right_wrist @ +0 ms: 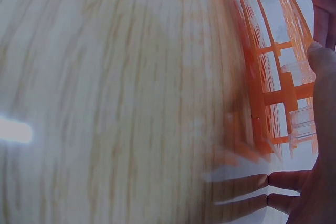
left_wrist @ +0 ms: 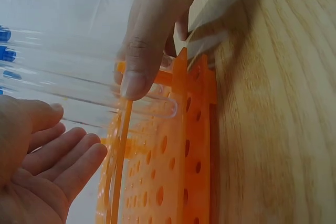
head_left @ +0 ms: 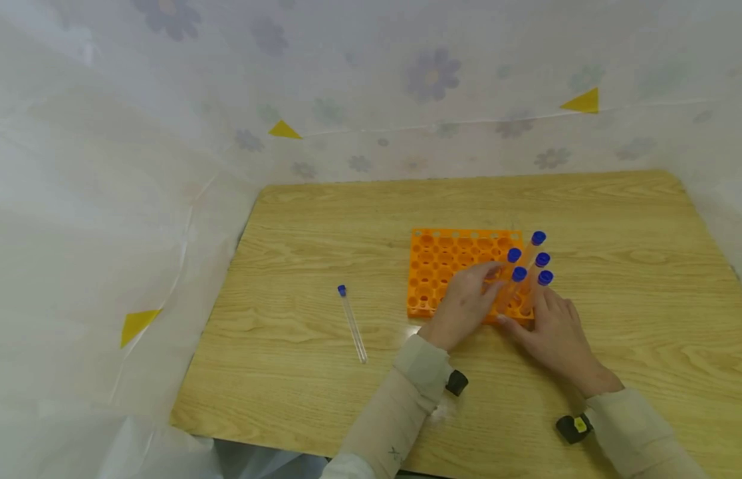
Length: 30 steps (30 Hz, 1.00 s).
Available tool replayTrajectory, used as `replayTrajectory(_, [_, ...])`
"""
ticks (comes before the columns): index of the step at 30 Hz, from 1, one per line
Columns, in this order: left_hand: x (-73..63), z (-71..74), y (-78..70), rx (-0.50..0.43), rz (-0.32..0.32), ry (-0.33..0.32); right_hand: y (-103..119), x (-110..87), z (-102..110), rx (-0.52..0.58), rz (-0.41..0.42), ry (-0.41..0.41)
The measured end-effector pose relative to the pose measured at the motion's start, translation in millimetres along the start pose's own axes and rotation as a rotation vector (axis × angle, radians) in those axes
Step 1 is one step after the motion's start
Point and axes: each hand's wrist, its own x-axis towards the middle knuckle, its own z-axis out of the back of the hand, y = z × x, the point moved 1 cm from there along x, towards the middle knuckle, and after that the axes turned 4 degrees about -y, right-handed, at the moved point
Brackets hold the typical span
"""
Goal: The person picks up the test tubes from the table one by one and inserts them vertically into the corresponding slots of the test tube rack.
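Observation:
An orange test tube rack point(head_left: 411, 279) stands on the table, and several clear test tubes point(head_left: 519, 273) with blue caps stand in its right end. My right hand point(head_left: 556, 336) grips the rack's near right corner, the thumb point(left_wrist: 137, 72) on the upper plate's edge and the other fingers round the side. Just left of the tubes is my left hand point(head_left: 463, 303), over the rack. In the left wrist view its fingers point(left_wrist: 79, 163) are loosely bent with nothing held between them. Another blue-capped test tube point(head_left: 354, 326) lies on the table left of the rack.
The wood-patterned table point(head_left: 287, 399) has white, flower-printed sheeting point(head_left: 371, 80) behind it and plain white sheeting at the left. Yellow triangles point(head_left: 140, 326) mark the sheeting. Dark wrist cameras point(head_left: 457, 382) sit on both cuffs.

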Motion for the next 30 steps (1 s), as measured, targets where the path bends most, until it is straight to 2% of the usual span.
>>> replayTrajectory(3, [-1.9, 3.2, -0.8, 0.004, 0.028, -0.004, 1, 0.7, 1, -0.002, -0.005, 0.003])
replayTrajectory(13, [-14.2, 25.7, 1.4, -0.032, 0.024, -0.048, 2, 0.4, 3, -0.016, -0.034, 0.042])
replayTrajectory(17, [-20.6, 37.7, 5.9, -0.038, 0.014, -0.098, 1, -0.2, 4, -0.017, -0.037, 0.05])
replayTrajectory(23, [-32.5, 52.6, 17.6, 0.0, 0.003, -0.215, 3, 0.0, 5, -0.004, -0.04, 0.06])
replayTrajectory(30, [-46.7, 63.2, 34.0, 0.011, 0.05, -0.285, 3, -0.8, 5, 0.002, -0.046, 0.069])
